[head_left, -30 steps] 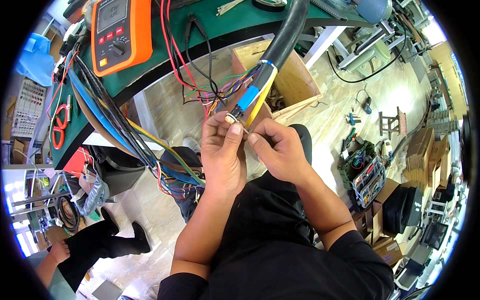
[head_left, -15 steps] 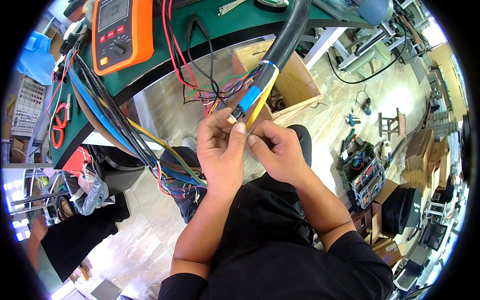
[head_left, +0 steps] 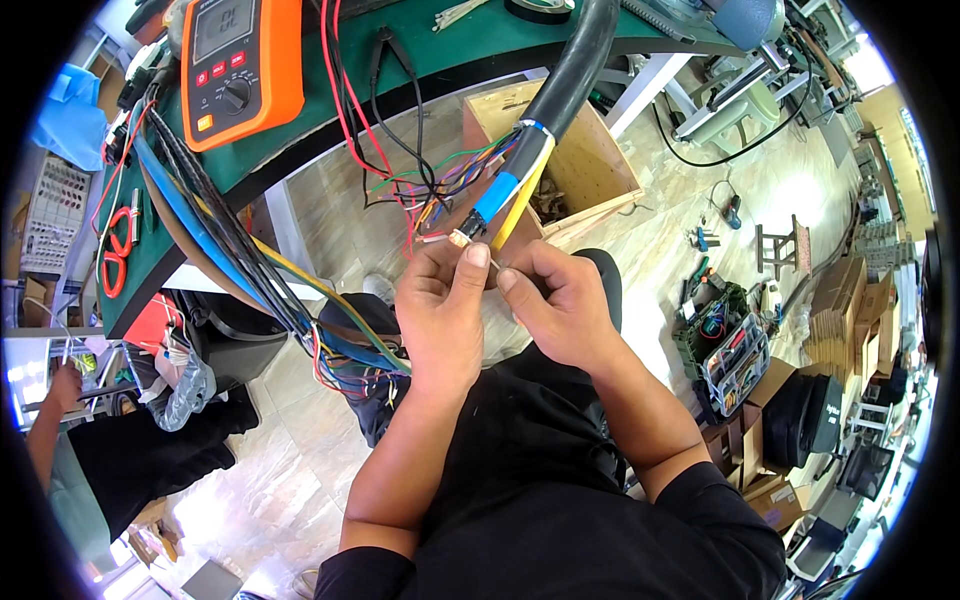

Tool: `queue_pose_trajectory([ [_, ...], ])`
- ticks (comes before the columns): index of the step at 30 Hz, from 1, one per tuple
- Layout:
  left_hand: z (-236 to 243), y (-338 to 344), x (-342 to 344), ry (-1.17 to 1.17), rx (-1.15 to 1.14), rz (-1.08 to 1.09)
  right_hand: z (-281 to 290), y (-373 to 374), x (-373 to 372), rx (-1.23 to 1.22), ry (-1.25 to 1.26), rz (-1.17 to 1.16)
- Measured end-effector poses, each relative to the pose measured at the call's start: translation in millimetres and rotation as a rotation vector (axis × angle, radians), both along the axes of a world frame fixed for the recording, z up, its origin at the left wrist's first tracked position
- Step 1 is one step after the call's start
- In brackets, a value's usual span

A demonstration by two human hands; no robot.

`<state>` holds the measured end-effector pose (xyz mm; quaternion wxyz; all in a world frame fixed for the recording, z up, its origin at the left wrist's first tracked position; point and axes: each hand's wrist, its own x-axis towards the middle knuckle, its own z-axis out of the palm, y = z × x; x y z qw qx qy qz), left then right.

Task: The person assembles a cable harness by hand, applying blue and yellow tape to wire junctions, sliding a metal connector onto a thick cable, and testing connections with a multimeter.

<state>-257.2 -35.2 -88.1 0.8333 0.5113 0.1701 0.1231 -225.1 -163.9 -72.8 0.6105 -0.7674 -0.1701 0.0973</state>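
Observation:
My left hand [head_left: 443, 310] is closed in a pinch just below the stripped copper end [head_left: 460, 238] of a blue-sleeved wire [head_left: 494, 196]. Close by on its right, my right hand [head_left: 560, 305] also pinches, thumb against forefinger. A thin, light strand of wire [head_left: 496, 264] runs between the fingertips of both hands; its ends are hidden. The blue wire and a yellow wire [head_left: 520, 212] come out of a thick black cable [head_left: 572, 85] hanging over the bench edge. Several thin coloured wires [head_left: 465, 178] fan out left of it.
On the green bench [head_left: 440, 50] lie an orange multimeter [head_left: 243, 75] and red-handled scissors [head_left: 118, 250]. A wire bundle [head_left: 240, 255] droops at the left. A wooden box [head_left: 590, 200] stands behind the cable, a toolbox [head_left: 735, 365] at the right. Another person [head_left: 130, 455] is at the lower left.
Both hands have shifted slightly down, away from the copper end, which shows more now. The other person at the left has raised an arm toward the shelf.

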Motion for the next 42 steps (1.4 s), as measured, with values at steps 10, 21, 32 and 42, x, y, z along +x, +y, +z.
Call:
queue_pose_trajectory([
  [10,7,-10,-2,0.015,0.018,0.103,2,2,-1,-0.032,-0.121,0.012],
  [21,4,-23,2,-0.038,-0.058,0.218,-8,0,0,0.130,0.090,0.020],
  [32,12,-19,-2,0.009,-0.252,0.136,-13,-1,2,0.146,0.127,0.030],
  [42,16,-29,2,-0.021,-0.341,0.250,-6,2,3,0.067,0.006,0.077],
])
